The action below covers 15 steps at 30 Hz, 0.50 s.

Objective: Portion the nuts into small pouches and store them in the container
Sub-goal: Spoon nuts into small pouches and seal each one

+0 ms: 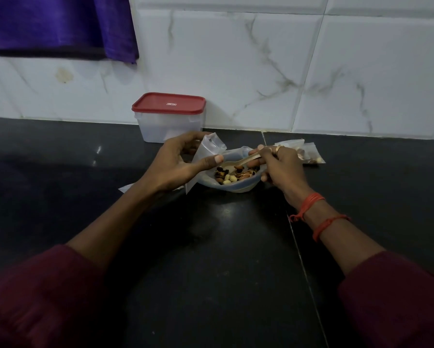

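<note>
Back against the white marbled tiles (pixel 236 71) stands the container (pixel 169 126), red lid (pixel 169 103) on, with a purple cloth (pixel 60 23) hanging top left. The left grip (pixel 178 163) overlaps the container's lower right corner in this view. Off right, partly hidden behind the right grip (pixel 280 168), filled pouches (pixel 308 154) lie flat on the dark tabletop (pixel 223 234). The left grip pinches an empty pouch (pixel 208 148) between thumb and fingers, holding it upright at the left rim of the bowl (pixel 238 188). The right grip, ring on one finger and red threads (pixel 311 205) at the wrist, is curled round a spoon (pixel 238 162), its scoop inside the bowl just above the nuts (pixel 232 175). Those nuts are a mix: pale, tan, dark. The pouches are thin clear plastic, the bowl shallow, round and translucent, the spoon pale, and the container a frosted box with rounded corners. More flat plastic (pixel 125 189) peeks out beneath the left wrist.
</note>
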Each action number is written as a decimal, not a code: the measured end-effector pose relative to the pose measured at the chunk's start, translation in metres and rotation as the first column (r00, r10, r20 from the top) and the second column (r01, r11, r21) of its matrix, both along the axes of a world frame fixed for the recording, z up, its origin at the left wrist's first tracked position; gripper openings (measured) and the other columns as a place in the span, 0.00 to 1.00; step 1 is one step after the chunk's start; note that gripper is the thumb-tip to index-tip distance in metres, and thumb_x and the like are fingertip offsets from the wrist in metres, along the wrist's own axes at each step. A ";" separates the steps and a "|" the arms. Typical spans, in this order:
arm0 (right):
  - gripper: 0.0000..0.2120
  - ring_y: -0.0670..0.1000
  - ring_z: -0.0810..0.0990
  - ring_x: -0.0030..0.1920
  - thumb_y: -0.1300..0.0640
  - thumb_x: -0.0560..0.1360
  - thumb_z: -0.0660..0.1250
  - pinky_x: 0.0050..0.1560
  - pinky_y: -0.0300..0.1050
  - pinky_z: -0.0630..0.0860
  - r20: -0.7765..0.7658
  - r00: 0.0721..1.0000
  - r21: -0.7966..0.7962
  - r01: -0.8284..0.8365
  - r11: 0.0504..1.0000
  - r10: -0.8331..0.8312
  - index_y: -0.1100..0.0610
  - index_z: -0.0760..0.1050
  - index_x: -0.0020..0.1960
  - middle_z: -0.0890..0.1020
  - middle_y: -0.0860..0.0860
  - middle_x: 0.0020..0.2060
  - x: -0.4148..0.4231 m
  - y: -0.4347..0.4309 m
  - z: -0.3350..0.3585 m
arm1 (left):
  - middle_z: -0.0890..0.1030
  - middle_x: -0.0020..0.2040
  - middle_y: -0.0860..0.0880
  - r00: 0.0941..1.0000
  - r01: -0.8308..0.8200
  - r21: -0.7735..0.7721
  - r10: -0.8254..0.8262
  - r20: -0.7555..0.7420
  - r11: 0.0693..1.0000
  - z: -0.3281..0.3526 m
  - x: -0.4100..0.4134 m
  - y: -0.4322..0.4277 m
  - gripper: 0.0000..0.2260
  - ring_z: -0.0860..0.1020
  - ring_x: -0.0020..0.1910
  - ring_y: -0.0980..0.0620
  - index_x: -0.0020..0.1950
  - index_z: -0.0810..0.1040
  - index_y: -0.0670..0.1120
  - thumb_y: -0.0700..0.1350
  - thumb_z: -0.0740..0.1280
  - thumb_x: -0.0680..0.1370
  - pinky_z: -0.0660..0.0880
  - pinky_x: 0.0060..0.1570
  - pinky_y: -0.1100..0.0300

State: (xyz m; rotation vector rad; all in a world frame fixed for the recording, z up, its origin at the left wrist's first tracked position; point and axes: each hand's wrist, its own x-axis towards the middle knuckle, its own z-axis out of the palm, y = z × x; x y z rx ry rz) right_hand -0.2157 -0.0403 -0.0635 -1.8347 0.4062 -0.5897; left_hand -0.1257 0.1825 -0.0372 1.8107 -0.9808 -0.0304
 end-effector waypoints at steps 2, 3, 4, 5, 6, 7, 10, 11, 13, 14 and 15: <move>0.13 0.42 0.74 0.22 0.51 0.84 0.60 0.22 0.35 0.68 -0.013 1.000 0.042 0.004 0.999 -0.004 0.52 0.82 0.48 0.87 0.47 0.38 0.001 0.002 0.000 | 0.81 0.60 0.54 1.000 -0.010 0.002 0.010 0.003 1.000 -0.001 0.000 -0.001 0.27 0.78 0.59 0.57 0.66 0.75 0.53 0.59 0.72 0.69 0.76 0.57 0.60; 0.13 0.42 0.73 0.22 0.51 0.84 0.60 0.22 0.35 0.67 -0.022 1.000 0.082 0.010 0.997 -0.009 0.53 0.82 0.48 0.87 0.48 0.38 0.002 0.003 0.000 | 0.81 0.60 0.54 1.000 -0.012 0.005 0.012 0.006 1.000 -0.002 0.000 -0.001 0.27 0.78 0.59 0.57 0.66 0.75 0.53 0.60 0.72 0.69 0.76 0.57 0.60; 0.13 0.42 0.73 0.21 0.52 0.83 0.61 0.20 0.35 0.65 -0.028 0.999 0.134 0.020 0.991 -0.016 0.54 0.82 0.48 0.87 0.49 0.38 0.003 0.004 0.000 | 0.81 0.60 0.53 1.000 -0.015 0.009 0.014 0.005 1.000 -0.002 0.000 -0.001 0.27 0.78 0.59 0.56 0.66 0.75 0.53 0.60 0.73 0.69 0.77 0.57 0.59; 0.13 0.42 0.72 0.21 0.52 0.83 0.61 0.19 0.34 0.64 -0.030 0.999 0.192 0.031 0.981 -0.026 0.56 0.82 0.48 0.87 0.50 0.38 0.003 0.005 0.001 | 0.81 0.60 0.53 1.000 -0.017 0.009 0.017 0.001 1.000 -0.002 0.000 -0.001 0.27 0.79 0.59 0.56 0.66 0.76 0.52 0.59 0.73 0.69 0.77 0.57 0.58; 0.13 0.42 0.71 0.20 0.53 0.83 0.61 0.18 0.34 0.62 -0.028 0.999 0.250 0.042 0.967 -0.036 0.58 0.82 0.48 0.87 0.51 0.38 0.004 0.005 0.002 | 0.81 0.60 0.53 1.000 -0.021 0.008 0.021 0.000 1.000 -0.003 0.000 -0.001 0.28 0.79 0.59 0.55 0.66 0.76 0.52 0.59 0.73 0.69 0.78 0.57 0.58; 0.13 0.42 0.70 0.20 0.54 0.83 0.61 0.18 0.34 0.61 -0.026 0.999 0.305 0.051 0.951 -0.045 0.59 0.81 0.49 0.87 0.52 0.37 0.004 0.005 0.003 | 0.81 0.60 0.53 1.000 -0.025 0.008 0.025 0.006 1.000 -0.003 0.001 0.000 0.28 0.79 0.59 0.55 0.67 0.76 0.52 0.59 0.73 0.69 0.78 0.57 0.58; 0.12 0.43 0.69 0.20 0.56 0.82 0.61 0.18 0.33 0.60 -0.015 0.998 0.442 0.056 0.895 -0.055 0.60 0.81 0.49 0.87 0.53 0.37 0.005 0.004 0.006 | 0.81 0.59 0.54 0.998 -0.043 0.010 0.042 0.036 0.999 -0.002 0.002 0.000 0.30 0.79 0.58 0.57 0.67 0.76 0.52 0.61 0.74 0.68 0.78 0.56 0.59; 0.12 0.42 0.69 0.20 0.56 0.82 0.61 0.17 0.33 0.59 -0.008 0.999 0.474 0.050 0.879 -0.053 0.59 0.81 0.48 0.87 0.52 0.36 0.004 0.003 0.007 | 0.81 0.59 0.54 0.998 -0.055 0.011 0.054 0.044 0.998 -0.002 0.003 0.001 0.31 0.79 0.58 0.57 0.67 0.76 0.52 0.61 0.74 0.67 0.78 0.56 0.59; 0.12 0.42 0.69 0.20 0.57 0.83 0.61 0.17 0.33 0.58 0.012 0.999 0.514 0.038 0.857 -0.052 0.59 0.81 0.47 0.86 0.52 0.34 0.004 0.001 0.009 | 0.81 0.59 0.54 0.994 -0.087 0.023 0.085 0.075 0.996 -0.003 0.006 0.003 0.32 0.79 0.57 0.57 0.68 0.76 0.51 0.62 0.74 0.67 0.78 0.55 0.59; 0.12 0.42 0.69 0.20 0.57 0.83 0.61 0.17 0.33 0.58 0.028 0.998 0.521 0.038 0.852 -0.062 0.59 0.81 0.47 0.86 0.51 0.33 0.003 0.000 0.011 | 0.80 0.59 0.54 0.990 -0.103 0.034 0.099 0.102 0.994 -0.004 0.008 0.004 0.32 0.78 0.57 0.57 0.68 0.76 0.51 0.62 0.74 0.67 0.78 0.54 0.60; 0.12 0.42 0.69 0.20 0.57 0.83 0.61 0.17 0.33 0.58 0.047 0.996 0.524 0.045 0.851 -0.082 0.58 0.81 0.46 0.86 0.51 0.33 0.002 -0.001 0.013 | 0.80 0.59 0.54 0.985 -0.120 0.048 0.113 0.129 0.992 -0.005 0.009 0.005 0.32 0.78 0.57 0.57 0.68 0.75 0.51 0.62 0.74 0.68 0.78 0.54 0.60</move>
